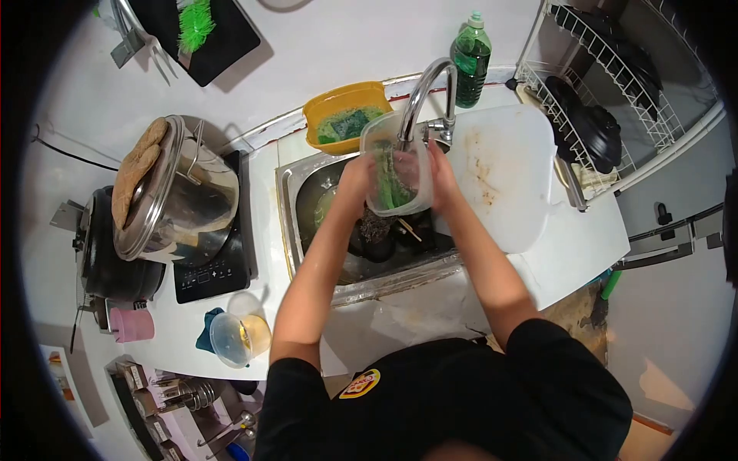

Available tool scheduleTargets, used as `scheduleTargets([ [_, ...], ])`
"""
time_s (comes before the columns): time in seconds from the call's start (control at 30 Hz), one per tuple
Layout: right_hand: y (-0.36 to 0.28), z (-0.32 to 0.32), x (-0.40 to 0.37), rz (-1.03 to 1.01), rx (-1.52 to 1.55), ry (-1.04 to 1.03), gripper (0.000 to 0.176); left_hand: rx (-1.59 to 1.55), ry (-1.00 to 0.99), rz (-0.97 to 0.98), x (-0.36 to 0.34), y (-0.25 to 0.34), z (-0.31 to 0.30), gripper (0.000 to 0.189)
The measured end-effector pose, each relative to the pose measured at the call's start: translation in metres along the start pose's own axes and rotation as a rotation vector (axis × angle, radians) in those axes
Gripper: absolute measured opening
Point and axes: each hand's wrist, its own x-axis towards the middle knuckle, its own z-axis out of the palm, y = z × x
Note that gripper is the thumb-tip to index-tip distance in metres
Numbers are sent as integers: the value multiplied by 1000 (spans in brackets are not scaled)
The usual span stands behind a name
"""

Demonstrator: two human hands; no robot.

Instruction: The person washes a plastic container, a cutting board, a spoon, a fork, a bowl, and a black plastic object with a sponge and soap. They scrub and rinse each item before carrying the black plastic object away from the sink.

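Note:
My left hand (357, 180) and my right hand (440, 180) grip a clear plastic container (377, 138) from its two sides. They hold it over the sink (286, 201), directly under the spout of the chrome faucet (417, 96). Long green pieces (393, 188) show through the container's wall; their exact kind I cannot make out. Below it in the sink lie dark cookware (375, 244) and a dark mesh-like scrubber (374, 224), partly hidden by the container and my arms.
Behind the sink stands a yellow tub (311, 115) of suds and a green sponge. A green soap bottle (471, 65) and white cutting board (507, 177) are to the right, near a wire dish rack (638, 100). Leftward, a large steel pot (204, 203) sits on a black cooktop (207, 283).

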Motion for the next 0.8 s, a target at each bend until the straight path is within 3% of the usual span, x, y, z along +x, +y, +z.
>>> scheduleTargets([
  [0.07, 5, 14, -25, 102, 230, -48, 59, 336, -58, 118, 27, 1, -2, 34],
  [0.13, 11, 6, -34, 123, 413, -181, 60, 1075, 100, 904, 55, 30, -6, 26],
  [0.2, 17, -5, -39, 141, 427, -128, 59, 1026, 313, 655, 94, 58, -11, 16],
  [0.3, 21, -14, -46, 145, 417, -61, 56, 1597, -54, 359, 125, 63, -33, 32],
  [0.4, 17, -12, -51, 169, 422, -20, 53, 1436, -50, 114, 161, 36, -46, 45],
  [0.43, 14, -10, -52, 181, 419, -1, 53, 1573, -60, 157, 164, 37, -45, 43],
  [0.53, 15, -9, -36, 163, 408, -5, 55, 1237, -22, 264, 180, 47, -56, 43],
  [0.63, 18, -2, -26, 190, 450, -12, 55, 1209, 90, 399, 175, 57, -70, 40],
  [0.8, 31, 4, -12, 171, 488, -129, 54, 1212, 261, 370, 131, 78, -59, 42],
])
